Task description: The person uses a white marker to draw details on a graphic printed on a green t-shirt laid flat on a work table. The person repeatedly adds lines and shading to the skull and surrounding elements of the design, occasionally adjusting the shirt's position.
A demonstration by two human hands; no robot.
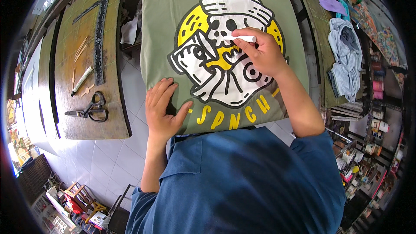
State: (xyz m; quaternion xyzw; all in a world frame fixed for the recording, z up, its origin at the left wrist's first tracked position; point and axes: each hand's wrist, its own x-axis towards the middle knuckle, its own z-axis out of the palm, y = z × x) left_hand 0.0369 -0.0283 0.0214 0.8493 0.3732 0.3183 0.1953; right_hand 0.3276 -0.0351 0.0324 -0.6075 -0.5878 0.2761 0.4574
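An olive-green garment [158, 21] lies stretched out before me, printed with a white skull in a cap [234, 6] on a yellow disc and yellow lettering below. My right hand [258, 52] is closed on a white pen-like stick [246, 39], held across the skull's nose and mouth. Its far end is too small to make out against the white print. My left hand [162, 106] rests with fingers spread on the garment's left side, near the lettering.
A wooden board [73, 125] on the left holds black scissors [91, 110], a black square ruler [99, 43], thin sticks and a tube. On the right are grey cloth [344, 56] and shelves of pots [372, 147]. Stacked furniture [78, 199] stands on the floor at lower left.
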